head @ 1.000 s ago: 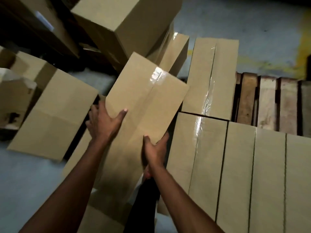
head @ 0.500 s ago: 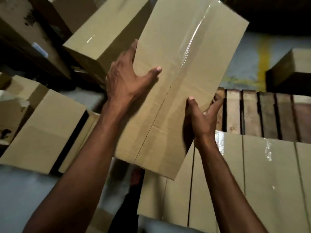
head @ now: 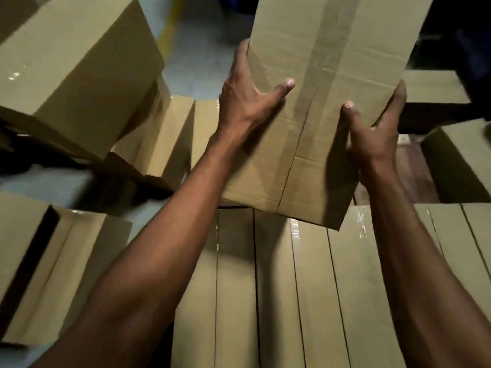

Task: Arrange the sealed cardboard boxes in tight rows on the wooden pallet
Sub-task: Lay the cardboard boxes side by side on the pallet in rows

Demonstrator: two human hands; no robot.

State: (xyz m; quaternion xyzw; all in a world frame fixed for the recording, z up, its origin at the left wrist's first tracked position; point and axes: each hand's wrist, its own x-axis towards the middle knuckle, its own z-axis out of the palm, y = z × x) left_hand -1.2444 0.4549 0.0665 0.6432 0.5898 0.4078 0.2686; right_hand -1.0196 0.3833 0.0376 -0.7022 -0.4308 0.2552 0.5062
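A long sealed cardboard box [head: 318, 75] with clear tape down its seam hangs in the air at upper centre. My left hand [head: 247, 102] grips its left edge, thumb on the top face. My right hand [head: 372, 139] grips its right edge, thumb on top. Below the held box, a tight row of sealed boxes [head: 292, 288] lies side by side on the pallet. A strip of bare wooden pallet [head: 414, 171] shows to the right of my right wrist.
A large box [head: 74, 75] sits tilted at upper left, above smaller boxes [head: 164, 144]. Another box [head: 53, 266] lies at lower left on the grey floor [head: 202, 57]. More boxes [head: 457, 160] stand at the right edge. A yellow floor line [head: 170, 27] runs at the top.
Both hands have lifted the box from the pile on the left and carried it up and right, over the row on the pallet. The view has swung right with it.
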